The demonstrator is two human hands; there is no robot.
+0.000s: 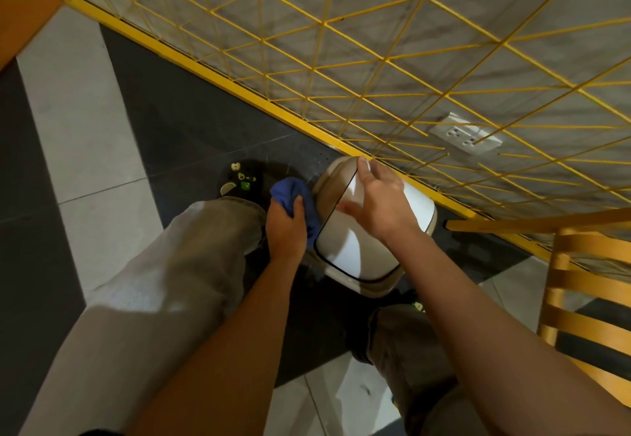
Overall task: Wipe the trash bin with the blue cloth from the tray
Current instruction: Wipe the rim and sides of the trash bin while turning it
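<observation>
A beige trash bin [355, 251] with a white swing lid stands on the floor against the wall, between my feet. My left hand [286, 227] grips a crumpled blue cloth [290, 193] and presses it against the bin's left side. Part of the cloth is hidden between my hand and the bin. My right hand [379, 200] rests on top of the lid with its fingers spread, reaching to the bin's far rim. No tray shows in this view.
A yellow wire grid [375, 70] covers the grey wall behind the bin, with a white power outlet [466, 137] behind it. A wooden chair [580, 282] stands close on the right. My legs and dark shoes [240, 179] flank the bin on the dark-and-light tiled floor.
</observation>
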